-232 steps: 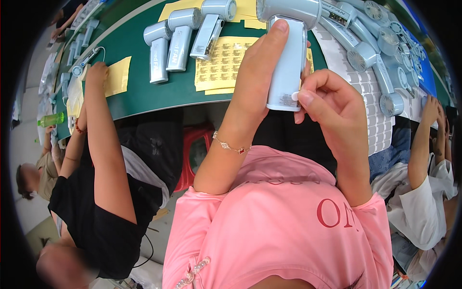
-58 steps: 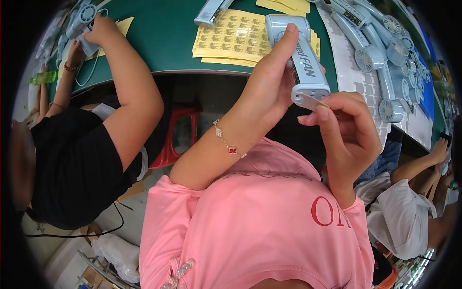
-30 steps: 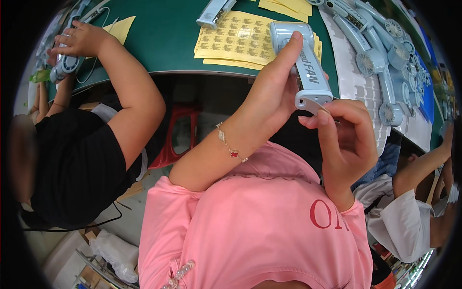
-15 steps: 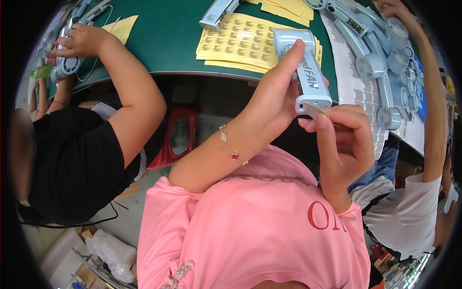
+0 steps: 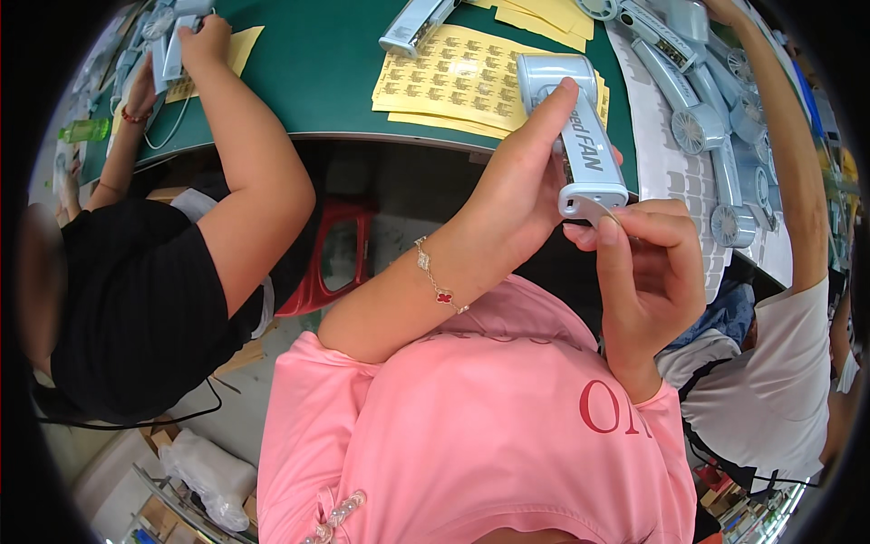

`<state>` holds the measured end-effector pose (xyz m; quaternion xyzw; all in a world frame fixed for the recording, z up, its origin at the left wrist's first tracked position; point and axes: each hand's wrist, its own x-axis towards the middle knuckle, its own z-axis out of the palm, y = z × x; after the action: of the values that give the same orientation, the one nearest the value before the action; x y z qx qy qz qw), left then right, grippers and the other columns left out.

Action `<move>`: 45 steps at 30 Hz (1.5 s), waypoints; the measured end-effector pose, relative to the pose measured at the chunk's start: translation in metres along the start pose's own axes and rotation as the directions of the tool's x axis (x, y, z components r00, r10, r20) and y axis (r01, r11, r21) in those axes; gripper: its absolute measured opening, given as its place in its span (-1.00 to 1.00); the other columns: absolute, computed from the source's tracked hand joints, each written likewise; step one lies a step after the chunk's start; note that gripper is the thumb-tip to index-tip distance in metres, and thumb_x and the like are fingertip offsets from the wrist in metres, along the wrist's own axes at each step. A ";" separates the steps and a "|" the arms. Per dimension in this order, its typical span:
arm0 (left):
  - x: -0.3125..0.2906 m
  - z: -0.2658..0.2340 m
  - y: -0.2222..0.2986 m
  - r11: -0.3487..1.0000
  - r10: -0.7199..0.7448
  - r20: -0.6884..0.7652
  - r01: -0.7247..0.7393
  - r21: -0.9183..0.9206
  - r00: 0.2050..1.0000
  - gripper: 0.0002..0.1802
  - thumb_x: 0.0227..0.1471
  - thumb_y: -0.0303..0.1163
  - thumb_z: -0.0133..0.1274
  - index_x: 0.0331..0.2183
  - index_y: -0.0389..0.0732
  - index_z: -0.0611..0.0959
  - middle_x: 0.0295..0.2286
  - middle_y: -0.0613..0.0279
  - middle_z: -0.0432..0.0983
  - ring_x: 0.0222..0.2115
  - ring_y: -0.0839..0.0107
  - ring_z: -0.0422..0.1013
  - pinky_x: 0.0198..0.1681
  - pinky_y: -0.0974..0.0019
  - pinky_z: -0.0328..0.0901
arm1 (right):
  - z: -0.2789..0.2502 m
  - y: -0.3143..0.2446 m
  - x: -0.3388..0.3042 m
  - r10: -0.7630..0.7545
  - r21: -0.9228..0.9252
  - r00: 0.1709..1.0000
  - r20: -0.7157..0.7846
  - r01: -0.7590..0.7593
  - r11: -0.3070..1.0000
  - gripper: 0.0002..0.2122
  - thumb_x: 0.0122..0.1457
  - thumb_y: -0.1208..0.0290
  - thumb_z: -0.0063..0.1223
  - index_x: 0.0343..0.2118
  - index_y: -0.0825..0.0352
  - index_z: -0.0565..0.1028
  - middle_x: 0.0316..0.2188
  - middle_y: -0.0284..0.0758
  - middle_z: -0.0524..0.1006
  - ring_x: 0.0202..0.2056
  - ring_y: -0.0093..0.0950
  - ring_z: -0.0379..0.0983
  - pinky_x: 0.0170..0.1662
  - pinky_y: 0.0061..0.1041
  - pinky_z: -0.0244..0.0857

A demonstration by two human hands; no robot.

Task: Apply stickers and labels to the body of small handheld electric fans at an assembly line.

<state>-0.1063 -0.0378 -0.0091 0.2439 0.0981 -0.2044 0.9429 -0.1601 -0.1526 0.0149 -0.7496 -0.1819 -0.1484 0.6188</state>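
My left hand (image 5: 530, 172) is wrapped round a light blue handheld fan (image 5: 587, 150), its thumb lying along the body. The fan is held with its round end away from me and its narrow base near me. At that base, my right hand (image 5: 657, 272) pinches a small thin pale label (image 5: 595, 209) between thumb and forefinger. The label's far part touches or lies very close to the base; I cannot tell whether it is stuck down. Beneath the held fan, yellow sheets of printed stickers (image 5: 444, 86) lie stacked on the green table (image 5: 299, 72).
Another light blue fan (image 5: 415, 25) lies behind the sheets. At right, several fans (image 5: 693, 131) are heaped on a pale patterned sheet (image 5: 662, 177). A co-worker's hand (image 5: 210, 41) works with a fan at left; another co-worker's arm (image 5: 797, 154) reaches in at right. A red stool (image 5: 340, 249) stands below.
My hands, the fan and the label have barely moved. The left co-worker's hands have shifted, now lifting a fan farther back. The right co-worker's arm has moved slightly.
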 end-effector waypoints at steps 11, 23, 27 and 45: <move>-0.003 0.000 -0.004 0.997 0.075 -0.029 -0.075 -0.009 0.997 -0.61 0.07 -0.06 -0.10 -0.24 -0.19 0.39 -0.49 0.20 0.43 -0.42 0.45 0.40 -0.35 0.35 0.31 | -0.001 0.000 0.001 -0.023 -0.130 0.999 -0.049 0.016 0.991 -0.82 -0.09 0.72 0.12 -0.36 0.47 0.45 -0.40 -0.22 0.43 -0.43 -0.54 0.43 -0.44 -0.68 0.40; -0.006 -0.002 -0.004 0.994 0.105 -0.092 -0.103 0.025 0.990 -0.60 0.08 -0.08 -0.12 -0.21 -0.21 0.39 -0.46 0.14 0.43 -0.43 0.40 0.41 -0.38 0.32 0.34 | -0.001 -0.001 0.010 0.111 -0.276 0.971 -0.212 -0.168 0.946 -0.27 -0.30 0.45 0.38 0.03 0.33 0.27 -0.48 -0.38 0.31 -0.67 -0.75 0.15 -0.63 -0.83 0.13; -0.011 0.006 0.005 0.999 0.032 -0.042 -0.031 0.020 0.999 -0.55 0.07 -0.09 -0.12 -0.15 -0.26 0.37 -0.47 0.17 0.42 -0.43 0.41 0.40 -0.36 0.37 0.32 | -0.005 0.000 0.017 0.401 0.268 0.903 0.152 -0.428 0.863 -0.57 -0.08 0.64 0.17 -0.08 0.41 0.39 -0.62 -0.44 0.40 -0.69 -0.82 0.21 -0.68 -0.82 0.17; 0.064 -0.050 0.153 -0.310 0.903 0.126 0.420 0.853 0.410 -0.47 -0.12 0.05 0.06 -0.29 -0.25 0.50 -0.40 0.05 0.45 -0.37 0.10 0.43 -0.35 0.13 0.31 | -0.053 0.091 0.232 0.611 -0.859 0.770 0.182 -0.178 0.480 -0.52 -0.07 0.05 0.15 -0.49 0.54 0.48 -0.67 -0.22 0.45 -0.73 -0.49 0.39 -0.74 -0.54 0.25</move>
<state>0.0133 0.0875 -0.0065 0.9188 0.2271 0.2520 0.2016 0.0881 -0.1994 0.0497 -0.9771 -0.0530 0.1234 0.1651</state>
